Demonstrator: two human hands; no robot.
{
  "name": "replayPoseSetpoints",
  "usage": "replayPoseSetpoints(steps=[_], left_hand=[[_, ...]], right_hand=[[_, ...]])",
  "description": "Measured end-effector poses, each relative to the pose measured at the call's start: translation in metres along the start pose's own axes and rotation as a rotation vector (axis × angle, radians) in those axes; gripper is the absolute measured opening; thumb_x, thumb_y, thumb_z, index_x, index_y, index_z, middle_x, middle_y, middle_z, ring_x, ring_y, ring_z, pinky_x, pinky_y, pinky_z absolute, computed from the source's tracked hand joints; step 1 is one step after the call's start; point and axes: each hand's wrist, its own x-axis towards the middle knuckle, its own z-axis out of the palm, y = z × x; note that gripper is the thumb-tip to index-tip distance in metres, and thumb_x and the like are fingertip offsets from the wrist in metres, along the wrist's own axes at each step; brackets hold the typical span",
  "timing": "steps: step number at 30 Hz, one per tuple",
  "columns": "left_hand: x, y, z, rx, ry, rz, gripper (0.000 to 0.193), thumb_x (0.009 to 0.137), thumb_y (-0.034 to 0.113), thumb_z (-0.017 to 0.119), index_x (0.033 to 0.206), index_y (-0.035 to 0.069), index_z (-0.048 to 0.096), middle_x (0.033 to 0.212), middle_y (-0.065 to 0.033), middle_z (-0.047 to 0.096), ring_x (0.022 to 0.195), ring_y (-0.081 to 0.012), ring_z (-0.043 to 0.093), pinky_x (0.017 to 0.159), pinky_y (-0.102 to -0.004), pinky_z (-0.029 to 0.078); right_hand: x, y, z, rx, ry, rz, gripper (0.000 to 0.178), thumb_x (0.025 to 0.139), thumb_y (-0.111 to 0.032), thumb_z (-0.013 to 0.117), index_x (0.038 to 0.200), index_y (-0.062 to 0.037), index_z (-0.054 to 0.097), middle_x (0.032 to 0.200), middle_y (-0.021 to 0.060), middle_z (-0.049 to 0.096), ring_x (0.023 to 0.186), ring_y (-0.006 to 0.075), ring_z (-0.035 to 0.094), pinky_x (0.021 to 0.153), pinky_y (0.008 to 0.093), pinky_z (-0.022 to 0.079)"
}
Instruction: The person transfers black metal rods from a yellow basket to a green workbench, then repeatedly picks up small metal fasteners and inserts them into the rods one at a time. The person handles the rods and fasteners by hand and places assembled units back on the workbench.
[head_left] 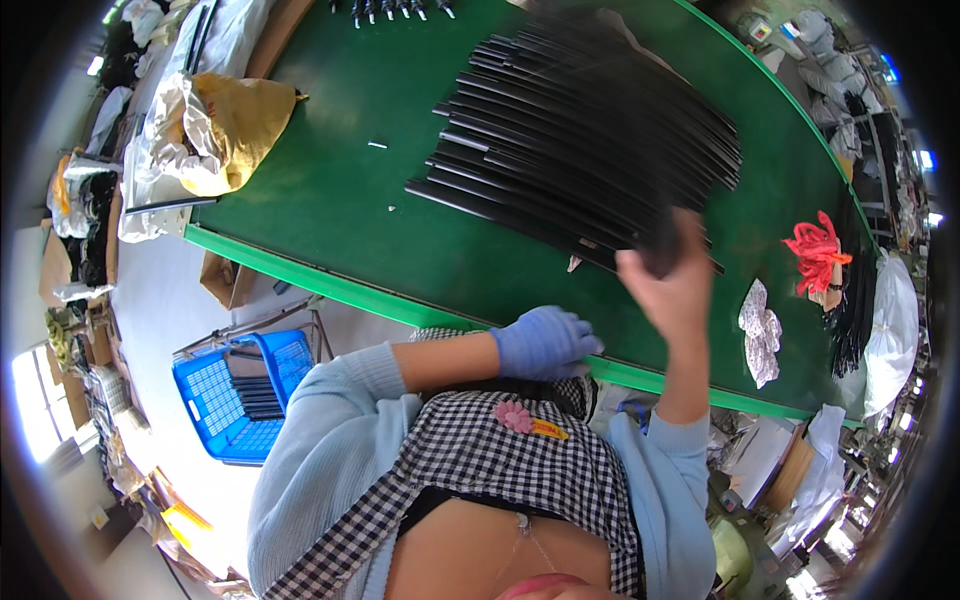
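Note:
My right hand (675,285), bare, is closed around a long black tube (655,235). Motion smears the tube, and its far end blurs over the other tubes, so I cannot tell whether it is one or a few. Under it, many black tubes (520,190) lie side by side on the green tabletop (350,225), slanting down to the right. My left hand (545,343), in a blue glove, rests at the table's near edge with its fingers curled in. Nothing shows sticking out of it; the palm is hidden.
A yellow and white sack (245,125) lies at the table's left. Red strips (817,250), a crumpled silvery wrapper (761,335) and black cords (850,315) are on the right. Dark pieces with pale tips (405,10) sit at the far edge. A blue basket (205,405) stands lower left.

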Motion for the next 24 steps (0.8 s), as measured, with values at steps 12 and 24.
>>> replayPoseSetpoints(steps=[12, 24], left_hand=[[-0.093, -0.040, 0.005, -0.116, 0.495, -0.318, 0.023, 0.087, 0.019, 0.069, 0.107, 0.007, 0.070, 0.089, -0.0131, 0.068, 0.077, -0.0327, 0.066, 0.069, -0.0404, 0.054], [-0.137, -0.105, -0.022, 0.180, 0.700, -0.674, 0.024, 0.085, 0.010, 0.071, 0.109, 0.008, 0.071, 0.108, -0.0128, 0.069, 0.094, -0.0308, 0.068, 0.084, -0.0359, 0.055]], right_hand=[[-0.070, 0.100, 0.127, -0.635, -0.295, -0.269, 0.084, 0.079, -0.058, 0.068, 0.148, -0.0207, 0.040, 0.146, 0.0123, 0.041, 0.135, 0.0320, 0.039, 0.111, 0.0538, 0.031], [-0.123, 0.123, 0.094, -0.550, -0.282, -0.109, 0.087, 0.074, -0.039, 0.083, 0.150, -0.0307, 0.041, 0.158, 0.0098, 0.029, 0.146, 0.0303, 0.028, 0.118, 0.0574, 0.023]])
